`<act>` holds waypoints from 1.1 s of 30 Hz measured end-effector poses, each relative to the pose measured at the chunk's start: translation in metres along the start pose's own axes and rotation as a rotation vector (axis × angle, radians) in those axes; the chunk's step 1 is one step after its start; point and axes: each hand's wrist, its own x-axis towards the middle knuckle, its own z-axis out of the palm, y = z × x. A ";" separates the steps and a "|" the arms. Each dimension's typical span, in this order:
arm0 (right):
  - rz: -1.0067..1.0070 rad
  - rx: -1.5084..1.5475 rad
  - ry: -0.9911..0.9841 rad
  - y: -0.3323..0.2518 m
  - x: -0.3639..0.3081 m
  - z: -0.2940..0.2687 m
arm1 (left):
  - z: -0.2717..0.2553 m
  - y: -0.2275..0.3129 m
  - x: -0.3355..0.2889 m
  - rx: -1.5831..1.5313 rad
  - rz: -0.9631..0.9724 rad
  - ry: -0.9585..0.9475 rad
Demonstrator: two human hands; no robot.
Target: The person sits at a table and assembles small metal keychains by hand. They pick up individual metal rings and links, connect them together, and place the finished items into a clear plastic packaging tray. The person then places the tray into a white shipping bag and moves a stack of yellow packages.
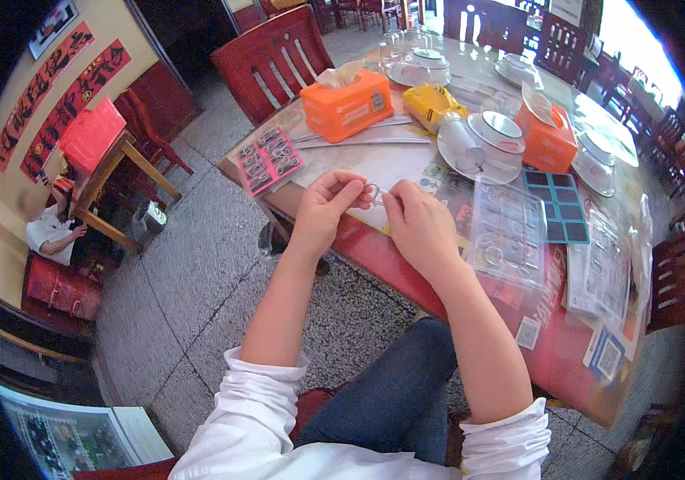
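My left thumb and forefinger pinch one side of a small shiny metal piece point(376, 194), and my right thumb and forefinger close on its other side; its exact shape is too small to tell. My left hand point(329, 206) and right hand point(422, 220) hold it just above the near edge of the table point(365, 240). Left of my hands sits a pink tray point(266, 187) of metal rings. On the right lies a clear plastic tray point(510, 273), with a blue divided tray point(573, 214) beside it. Farther back stand an orange tissue box point(346, 108), a yellow packet point(433, 105) and stacked dishes point(482, 148).
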 end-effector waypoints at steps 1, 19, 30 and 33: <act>0.016 0.014 0.013 -0.001 0.000 -0.001 | 0.000 0.000 0.000 -0.001 0.008 0.003; 0.291 0.433 0.009 0.002 0.010 0.001 | 0.000 0.003 -0.002 -0.107 0.036 0.004; 0.656 1.064 -0.140 0.000 0.013 -0.004 | 0.004 0.007 -0.005 -0.017 -0.032 -0.015; 0.539 0.947 -0.113 0.005 0.011 0.002 | 0.009 0.007 -0.004 -0.028 -0.040 -0.008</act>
